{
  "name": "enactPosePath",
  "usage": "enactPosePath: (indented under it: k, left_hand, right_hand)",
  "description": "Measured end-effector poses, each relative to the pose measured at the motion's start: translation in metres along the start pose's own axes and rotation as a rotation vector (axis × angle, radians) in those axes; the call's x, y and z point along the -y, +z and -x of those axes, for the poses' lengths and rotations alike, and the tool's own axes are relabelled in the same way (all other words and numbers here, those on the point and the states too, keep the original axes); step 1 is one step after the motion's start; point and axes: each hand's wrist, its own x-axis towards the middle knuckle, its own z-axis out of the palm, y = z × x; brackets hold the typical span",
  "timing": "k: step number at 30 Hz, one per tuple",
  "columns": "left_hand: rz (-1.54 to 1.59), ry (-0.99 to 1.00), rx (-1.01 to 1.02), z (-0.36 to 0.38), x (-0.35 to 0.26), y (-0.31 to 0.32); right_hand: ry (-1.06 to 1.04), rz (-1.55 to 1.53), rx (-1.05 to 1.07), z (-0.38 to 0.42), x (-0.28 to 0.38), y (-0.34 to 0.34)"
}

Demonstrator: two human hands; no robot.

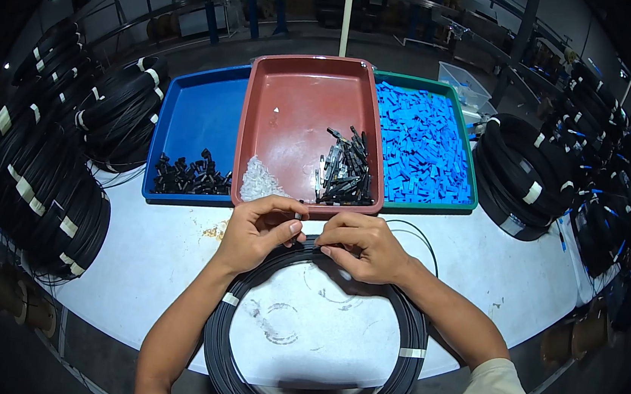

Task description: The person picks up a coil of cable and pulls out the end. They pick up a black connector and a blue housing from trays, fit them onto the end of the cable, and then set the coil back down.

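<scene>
Cable coil (412, 332): at near bench (504, 291) edge | my left hand (255, 231): pinching dark part (298, 216) | my right hand (362, 246): grip unclear

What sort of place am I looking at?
Likely a cable workshop or factory: bundled black coils crowd both sides of the table, and trays hold heaps of small parts.

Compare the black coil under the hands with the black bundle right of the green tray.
The coil is a slim ring around a wide opening; the bundle looks thicker. The left hand and right hand are at the coil's far side; no hand touches the bundle. Both are black with pale bands.
</scene>
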Motion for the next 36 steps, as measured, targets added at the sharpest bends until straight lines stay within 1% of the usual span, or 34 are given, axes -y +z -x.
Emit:
enactPosePath:
  k: [2, 4, 5, 7, 8, 12, 14, 18, 21, 23, 24, 26, 27, 29, 31, 33, 34, 36]
  left_hand:
    - [-0.011, -0.005, -0.010, 0.001, -0.001, 0.003]
    - [0.156, -0.002, -0.059, 0.000, -0.008, 0.011]
    - [0.158, -0.004, -0.058, 0.000, -0.006, 0.008]
    - [0.025, -0.021, 0.005, -0.001, 0.002, 0.003]
    - [0.021, -0.008, 0.003, 0.000, 0.004, 0.002]
    - [-0.009, 0.007, 0.012, 0.001, 0.000, 0.003]
    - [0.008, -0.072, -0.009, 0.001, -0.003, 0.005]
    - [0.005, -0.080, -0.023, 0.002, -0.002, 0.004]
    - [-0.072, -0.041, -0.005, 0.002, 0.004, 0.001]
    - [-0.173, 0.106, -0.022, 0.001, 0.009, 0.001]
    - [-0.173, 0.103, -0.022, 0.001, 0.007, 0.003]
    - [-0.307, 0.158, -0.095, 0.000, 0.001, 0.007]
    - [-0.306, 0.156, -0.095, 0.001, 0.002, 0.006]
    - [-0.483, 0.242, -0.053, 0.002, 0.003, 0.002]
    - [-0.491, 0.219, -0.072, 0.002, -0.001, 0.004]
    - [-0.560, 0.265, -0.058, 0.002, -0.002, 0.003]
    - [-0.608, 0.329, -0.056, 0.001, -0.004, 0.004]
    - [-0.617, 0.343, -0.041, 0.001, -0.004, 0.005]
  right_hand:
    - [-0.011, 0.002, -0.010, 0.000, -0.001, 0.001]
    - [0.008, 0.006, -0.019, 0.000, 0.000, 0.001]
    - [0.023, 0.010, -0.025, 0.000, 0.000, 0.001]
    - [-0.001, 0.016, -0.043, -0.001, -0.002, 0.001]
    - [-0.029, 0.023, -0.062, -0.001, -0.002, 0.001]
    - [0.000, 0.013, -0.053, -0.001, -0.003, 0.002]
    - [-0.031, 0.030, -0.061, -0.001, -0.004, 0.002]
    - [-0.035, 0.015, -0.061, -0.001, -0.003, 0.002]
    - [-0.008, 0.028, -0.050, 0.000, -0.002, 0.001]
    - [-0.006, 0.027, -0.068, 0.000, -0.002, 0.002]
    - [-0.004, 0.025, -0.068, 0.000, -0.002, 0.002]
    - [-0.008, 0.036, -0.085, 0.000, -0.002, 0.001]
    - [-0.006, 0.035, -0.085, 0.000, -0.002, 0.001]
    - [0.018, 0.034, -0.093, 0.000, -0.003, 0.001]
    - [0.023, 0.013, -0.108, 0.000, -0.003, 0.001]
    - [0.027, -0.005, -0.139, 0.000, -0.005, 0.001]
    - [0.047, -0.028, -0.169, 0.001, -0.008, 0.002]
    - [0.080, -0.062, -0.214, 0.000, -0.009, 0.003]
